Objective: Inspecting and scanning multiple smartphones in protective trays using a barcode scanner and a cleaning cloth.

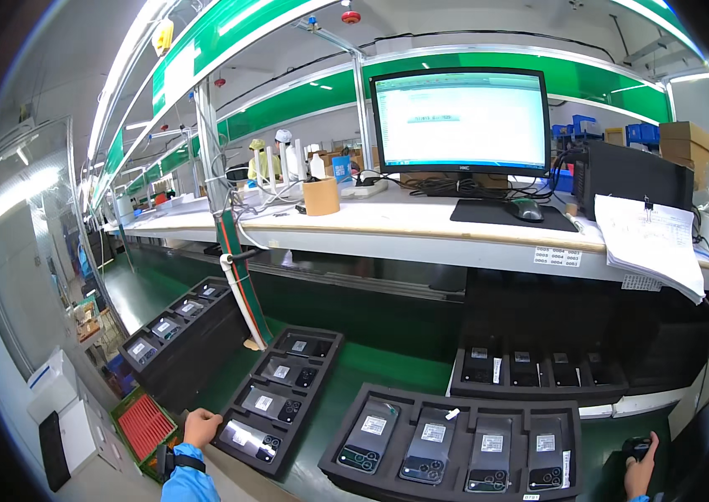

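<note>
My left hand (202,427), fingers curled, is at the near left corner of a black foam tray (289,459). Whether its fingertips grip the tray's edge is hard to see. In that tray several phones (264,403) lie face down in slots, each with a white label. My right hand (641,470), at the lower right, is closed round a small black handheld device (634,448), partly hidden by my fingers. Between my hands sits another foam tray (471,410) of labelled phones (426,443).
More foam trays of phones stand under the bench (538,388) and at the left (179,351). The white bench (421,237) above carries a monitor (461,121), a mouse (527,210), a tape roll (321,197) and clipped papers (651,243). A red-and-green crate (147,427) is at lower left.
</note>
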`<state>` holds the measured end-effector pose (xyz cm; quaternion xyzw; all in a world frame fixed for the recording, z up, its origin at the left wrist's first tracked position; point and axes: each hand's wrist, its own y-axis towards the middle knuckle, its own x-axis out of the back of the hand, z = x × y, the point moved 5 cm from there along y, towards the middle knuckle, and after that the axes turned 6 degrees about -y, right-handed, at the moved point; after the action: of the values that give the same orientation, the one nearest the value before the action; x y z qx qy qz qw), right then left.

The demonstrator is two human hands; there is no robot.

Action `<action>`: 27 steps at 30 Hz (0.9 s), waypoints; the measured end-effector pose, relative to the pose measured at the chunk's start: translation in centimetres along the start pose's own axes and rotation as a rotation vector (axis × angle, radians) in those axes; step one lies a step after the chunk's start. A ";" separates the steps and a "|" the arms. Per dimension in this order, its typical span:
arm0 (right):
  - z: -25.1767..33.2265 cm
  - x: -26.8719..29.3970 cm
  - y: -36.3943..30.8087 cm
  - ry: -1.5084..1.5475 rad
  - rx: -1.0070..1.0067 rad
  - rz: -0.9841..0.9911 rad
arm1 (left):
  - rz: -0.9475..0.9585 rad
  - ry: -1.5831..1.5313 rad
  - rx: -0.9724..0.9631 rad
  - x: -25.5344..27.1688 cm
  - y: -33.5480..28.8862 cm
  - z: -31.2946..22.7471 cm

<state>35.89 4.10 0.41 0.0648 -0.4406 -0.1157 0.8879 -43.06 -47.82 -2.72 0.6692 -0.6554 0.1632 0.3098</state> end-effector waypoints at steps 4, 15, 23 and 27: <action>-1.0 -1.5 1.3 -0.015 -0.038 0.046 | -0.038 0.032 -0.520 0.1 -3.8 -14.7; -4.1 -4.5 3.5 0.036 0.083 -0.096 | 0.904 -0.183 -1.291 -19.9 -19.9 -38.2; -1.4 -4.6 3.4 -0.010 0.049 -0.071 | 0.869 -0.072 -1.236 -25.9 -25.2 -37.4; -6.5 -4.0 3.3 0.087 0.105 -0.140 | 0.890 -0.125 -1.296 -26.8 -26.2 -37.2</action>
<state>39.24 8.42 -5.93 0.1470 -0.4017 -0.1511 0.8912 -12.82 -4.99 3.34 0.0377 -0.8424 -0.1806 0.5062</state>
